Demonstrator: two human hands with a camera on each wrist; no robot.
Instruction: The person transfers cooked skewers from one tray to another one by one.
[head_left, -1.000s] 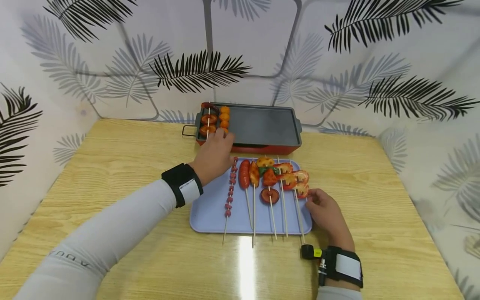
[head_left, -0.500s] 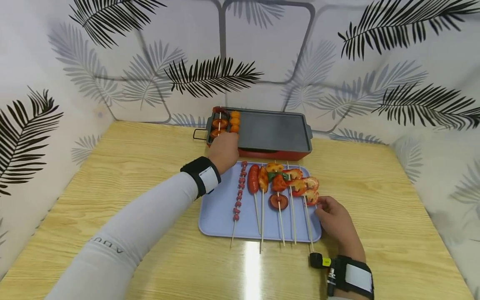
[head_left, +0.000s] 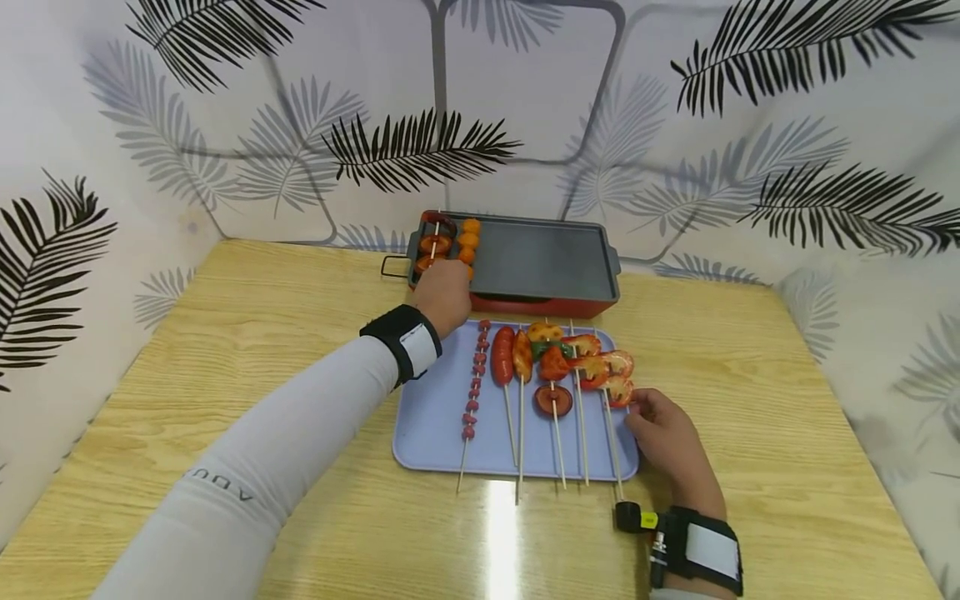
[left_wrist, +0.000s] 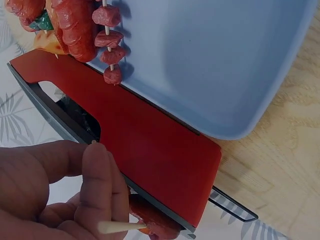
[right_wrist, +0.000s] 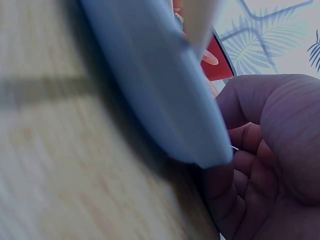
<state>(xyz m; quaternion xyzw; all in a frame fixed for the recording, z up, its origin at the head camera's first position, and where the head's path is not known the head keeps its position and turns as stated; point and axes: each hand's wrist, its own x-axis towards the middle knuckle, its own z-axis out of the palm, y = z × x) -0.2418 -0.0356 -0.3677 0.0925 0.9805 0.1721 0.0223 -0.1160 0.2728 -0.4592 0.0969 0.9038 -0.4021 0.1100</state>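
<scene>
My left hand (head_left: 442, 296) is at the front left of the grill pan (head_left: 547, 258), thumb and fingertips pinching the stick of a skewer of orange balls (head_left: 468, 240). Only a tiny stick end shows between the fingertips in the left wrist view. Left of it in the pan lies a mushroom skewer (head_left: 434, 244), its stick (left_wrist: 120, 227) passing close by my fingers. My right hand (head_left: 663, 429) grips the right edge of the pale blue tray (head_left: 427, 425). In the right wrist view, the thumb is above the tray rim (right_wrist: 165, 100) and the fingers curl below.
Several skewers lie side by side on the tray: small meat pieces (head_left: 472, 407), a sausage (head_left: 503, 358), a mixed one with a mushroom slice (head_left: 553, 401), and red pepper slices (head_left: 617, 390). Their sticks overhang the near edge. A wire handle (head_left: 393, 267) sticks out left of the pan.
The head view has shifted slightly. My left wrist has moved forward and right, and the left fingers are now more tucked at the pan. My right hand stays on the tray edge.
</scene>
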